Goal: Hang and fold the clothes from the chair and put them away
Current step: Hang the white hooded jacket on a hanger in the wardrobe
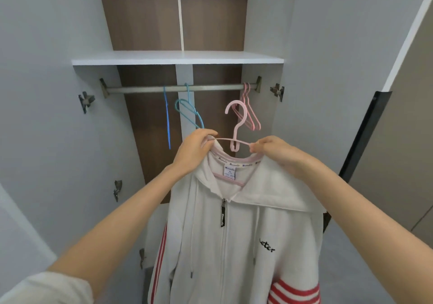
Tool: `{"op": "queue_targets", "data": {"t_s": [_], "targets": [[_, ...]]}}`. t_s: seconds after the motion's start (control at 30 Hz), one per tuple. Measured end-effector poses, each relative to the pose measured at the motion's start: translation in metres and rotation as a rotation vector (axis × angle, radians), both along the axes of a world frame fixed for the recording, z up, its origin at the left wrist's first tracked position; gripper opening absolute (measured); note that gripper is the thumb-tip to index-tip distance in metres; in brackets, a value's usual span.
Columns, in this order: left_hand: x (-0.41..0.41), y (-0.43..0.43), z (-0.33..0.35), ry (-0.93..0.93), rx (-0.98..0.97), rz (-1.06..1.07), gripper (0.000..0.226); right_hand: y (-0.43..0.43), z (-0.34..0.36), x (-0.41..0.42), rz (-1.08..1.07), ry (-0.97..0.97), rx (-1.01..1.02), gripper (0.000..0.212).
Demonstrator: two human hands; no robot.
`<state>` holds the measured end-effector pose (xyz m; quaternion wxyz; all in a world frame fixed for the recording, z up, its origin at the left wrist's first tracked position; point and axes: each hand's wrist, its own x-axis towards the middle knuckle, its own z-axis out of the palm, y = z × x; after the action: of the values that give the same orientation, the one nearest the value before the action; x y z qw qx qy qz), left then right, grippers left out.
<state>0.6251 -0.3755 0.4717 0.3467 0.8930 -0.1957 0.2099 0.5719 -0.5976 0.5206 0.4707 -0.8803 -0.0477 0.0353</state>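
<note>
A white zip hoodie with red stripes hangs on a pink hanger in front of an open wardrobe. My left hand grips the hanger's left arm together with the hoodie's collar. My right hand pinches the hanger's right arm at the other shoulder. The pink hook points up, below the metal rail and apart from it.
On the rail hang blue hangers near the middle and pink hangers at the right end. A white shelf sits above the rail. White wardrobe doors stand open on both sides, and a black-edged panel is at the right.
</note>
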Motion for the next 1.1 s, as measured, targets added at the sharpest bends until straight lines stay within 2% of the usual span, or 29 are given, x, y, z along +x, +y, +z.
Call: {"op": "queue_targets", "data": {"t_s": [0.07,0.13,0.23,0.37,0.43,0.6,0.7,0.8,0.97,1.1], "targets": [[0.028,0.001,-0.002,0.021,-0.013,0.066,0.032,-0.004,0.002,0.034,-0.036,0.117,0.171,0.02],[0.056,0.004,0.0,0.065,-0.027,0.134,0.038,-0.004,0.002,0.068,-0.054,0.17,0.229,0.019],[0.094,0.012,0.003,0.115,-0.042,0.205,0.041,0.002,0.001,0.113,-0.052,0.196,0.262,0.017],[0.138,0.032,0.006,0.102,-0.03,0.261,0.042,0.012,-0.001,0.166,-0.084,0.233,0.444,0.02],[0.159,0.043,0.008,0.073,-0.029,0.287,0.042,0.018,-0.003,0.195,-0.107,0.228,0.492,0.011],[0.219,0.072,0.008,0.118,-0.027,0.406,0.048,0.035,-0.008,0.272,-0.118,0.171,0.445,0.01],[0.257,0.091,0.0,0.187,-0.037,0.47,0.059,0.043,-0.011,0.32,-0.159,0.132,0.411,0.017],[0.294,0.109,-0.01,0.286,-0.071,0.51,0.072,0.052,-0.014,0.364,-0.215,0.106,0.372,0.014],[0.343,0.127,-0.029,0.389,-0.114,0.524,0.084,0.065,-0.026,0.423,-0.3,0.107,0.291,0.011],[0.362,0.133,-0.041,0.413,-0.186,0.475,0.087,0.075,-0.038,0.455,-0.34,0.115,0.344,0.016]]}}
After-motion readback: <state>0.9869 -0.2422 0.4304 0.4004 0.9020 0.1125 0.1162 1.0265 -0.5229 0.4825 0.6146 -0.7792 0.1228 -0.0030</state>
